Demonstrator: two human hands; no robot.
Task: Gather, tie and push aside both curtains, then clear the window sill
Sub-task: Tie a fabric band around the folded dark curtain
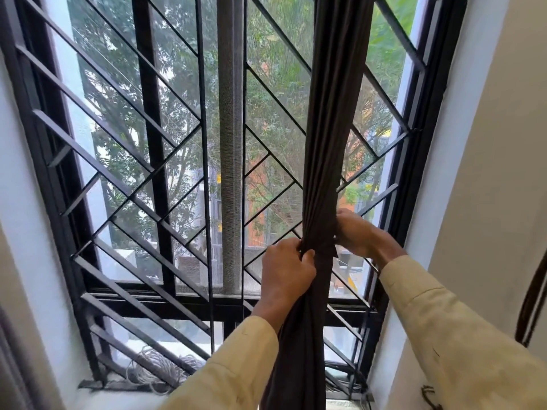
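Trees and daylight fill the background behind a black window grille (142, 161) that runs nearly wall to wall. At the left corner of the window sill (97, 386) a pale coil of cord (157, 368) lies against the bars, not yet cleared. Right of centre the left hand (285, 270) is curled round the dark curtain (325, 143), which hangs as one tight rope. The right hand (353, 229) clasps the same bundle just above, from its far side. This looks like the tying step: next the loose tail must be wrapped and cinched while the gather stays firm. Little room lies between the bundle and the right wall (473, 173), with more to the left.
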